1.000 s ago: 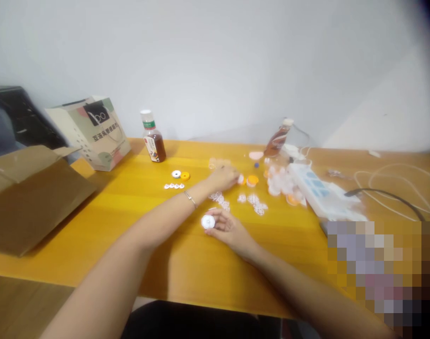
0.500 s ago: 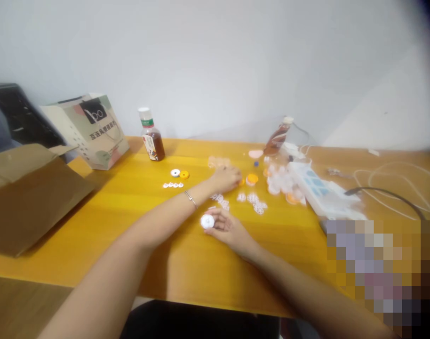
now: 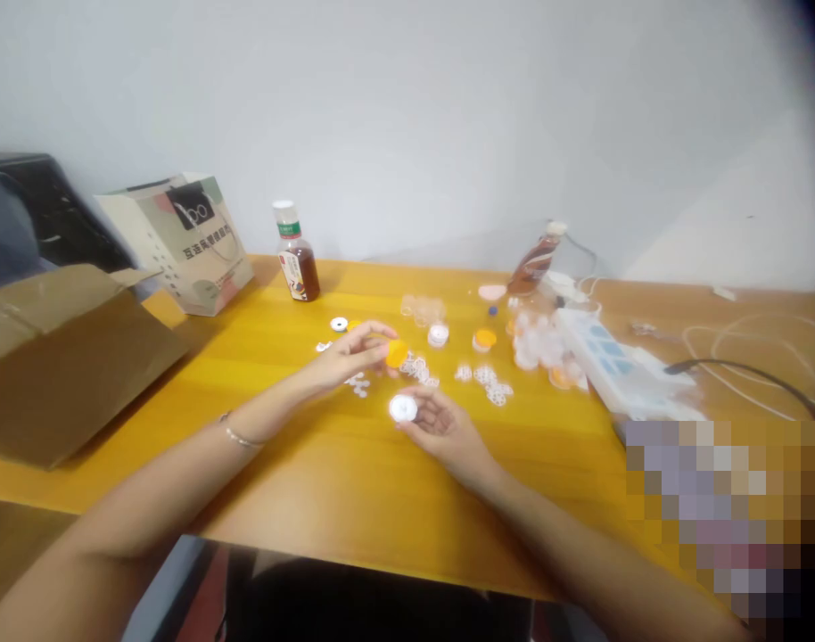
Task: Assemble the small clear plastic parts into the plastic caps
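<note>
from my end I've got the left hand (image 3: 349, 358) pinching a round yellow piece (image 3: 397, 354) over the table (image 3: 314, 486), right hand (image 3: 453, 437) closed snugly on a white disc (image 3: 403, 408) near it, little white bits (image 3: 415, 366) lying just beyond

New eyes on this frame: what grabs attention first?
Probably the two hands mid-frame: the left hand holds a yellow disc, and the right hand, nearer the camera, holds a white disc. Next, the open cardboard box at the left edge, with a printed paper bag behind it. Then the upright bottle of dark liquid near the wall, left of centre.
</note>
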`<state>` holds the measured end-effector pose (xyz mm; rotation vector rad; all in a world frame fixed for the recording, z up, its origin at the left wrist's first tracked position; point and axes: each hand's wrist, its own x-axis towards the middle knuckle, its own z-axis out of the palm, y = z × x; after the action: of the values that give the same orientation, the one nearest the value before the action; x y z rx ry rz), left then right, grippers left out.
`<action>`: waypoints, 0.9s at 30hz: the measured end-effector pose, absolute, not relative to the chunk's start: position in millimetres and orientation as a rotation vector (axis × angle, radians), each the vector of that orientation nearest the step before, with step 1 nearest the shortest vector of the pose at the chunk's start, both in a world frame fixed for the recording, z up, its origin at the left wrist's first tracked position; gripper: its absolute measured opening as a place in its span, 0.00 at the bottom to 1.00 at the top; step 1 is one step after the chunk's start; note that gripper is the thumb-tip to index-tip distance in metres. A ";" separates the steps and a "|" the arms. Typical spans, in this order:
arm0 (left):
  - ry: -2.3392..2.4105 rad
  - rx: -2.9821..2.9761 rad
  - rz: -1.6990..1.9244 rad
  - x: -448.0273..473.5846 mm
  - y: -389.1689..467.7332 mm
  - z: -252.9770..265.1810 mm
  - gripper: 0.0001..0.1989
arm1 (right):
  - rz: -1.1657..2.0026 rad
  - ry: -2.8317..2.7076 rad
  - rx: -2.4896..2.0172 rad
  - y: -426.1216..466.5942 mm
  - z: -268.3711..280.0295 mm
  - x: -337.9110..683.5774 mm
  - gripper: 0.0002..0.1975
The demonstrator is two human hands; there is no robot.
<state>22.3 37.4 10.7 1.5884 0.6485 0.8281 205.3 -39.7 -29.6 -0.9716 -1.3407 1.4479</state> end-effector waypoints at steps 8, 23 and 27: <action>0.630 1.581 0.763 9.7 11.0 -0.2 0.14 | 1.351 -1.315 -1.017 -38.4 -26.6 206.1 0.17; 0.714 1.619 0.728 16.0 7.4 -6.2 0.18 | 1.228 -1.351 -1.073 -36.8 -30.4 207.0 0.18; 0.742 1.649 0.746 18.0 6.3 -9.5 0.18 | 1.191 -1.386 -1.075 -36.4 -32.0 207.4 0.18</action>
<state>18.0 6.3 -9.5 1.6493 0.7421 0.7455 207.4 -36.4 -32.0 -1.0746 -1.3861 1.1909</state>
